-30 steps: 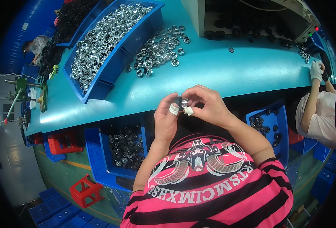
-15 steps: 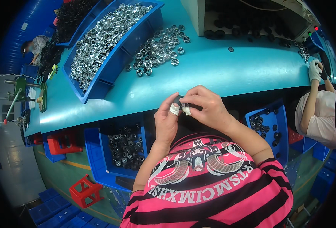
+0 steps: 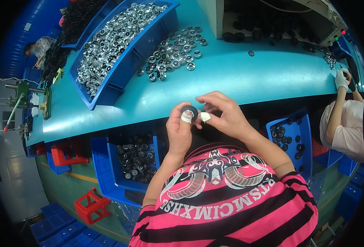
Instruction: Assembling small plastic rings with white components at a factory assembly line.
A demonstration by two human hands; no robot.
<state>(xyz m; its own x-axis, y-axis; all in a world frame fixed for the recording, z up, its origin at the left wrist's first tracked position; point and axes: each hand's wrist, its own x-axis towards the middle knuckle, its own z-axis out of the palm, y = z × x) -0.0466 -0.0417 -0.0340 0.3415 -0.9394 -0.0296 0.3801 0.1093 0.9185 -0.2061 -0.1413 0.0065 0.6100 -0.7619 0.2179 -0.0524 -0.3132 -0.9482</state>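
My left hand [image 3: 178,131] grips a small black wheel [image 3: 193,109] with a shiny silver hub between its taped thumb and fingers, just off the table's near edge. Beside it, my right hand [image 3: 230,118] has its index finger stretched out and lifted away from its thumb, which also wears white tape. Its lower fingertips come close to the wheel's right side; whether they touch it I cannot tell. Beyond my hands, loose silver hubs [image 3: 171,55] with dark centres lie on the blue-green table [image 3: 248,78].
A long blue bin [image 3: 126,76] heaped with silver hubs stands on the table at the left. Blue bins of black wheels sit below the edge, one left [image 3: 156,154], one right [image 3: 268,131]. A green hand press [image 3: 22,101] is far left; a gloved co-worker [image 3: 340,119] works at right.
My right fingers have opened and drawn back from the wheel. In my left hand the wheel has turned, so its face and silver hub now show.
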